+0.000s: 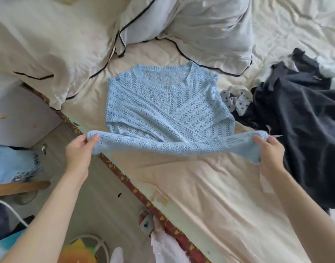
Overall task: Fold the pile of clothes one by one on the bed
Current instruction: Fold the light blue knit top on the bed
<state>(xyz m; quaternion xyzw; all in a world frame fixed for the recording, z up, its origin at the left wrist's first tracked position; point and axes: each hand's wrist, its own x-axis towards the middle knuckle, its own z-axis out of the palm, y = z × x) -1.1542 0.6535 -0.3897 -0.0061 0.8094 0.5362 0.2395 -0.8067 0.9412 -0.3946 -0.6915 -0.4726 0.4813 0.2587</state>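
We are partway through one garment. The light blue knit sweater (162,103) lies face up at the centre of the bed (210,186), neckline toward 12 o'clock, with both sleeves already crossed over the chest. Its hem edge is lifted off the sheet, so we judge the final lengthwise fold toward the collar to be the step in hand and not yet done.

Grip state: the left hand (78,150) pinches the hem corner at 9 o'clock, thumb on top of the knit; the right hand (271,149) pinches the opposite corner at 3 o'clock. Both grips are closed on the sweater, with the hem stretched taut between them at 6 o'clock of the garment body.

Work remaining: a pile of dark clothes (299,118) lies at 3 o'clock, just beside the sweater, with a star-print piece (236,100) at its near edge. No finished stack is visible on the bed. We judge most of the task to be outstanding.
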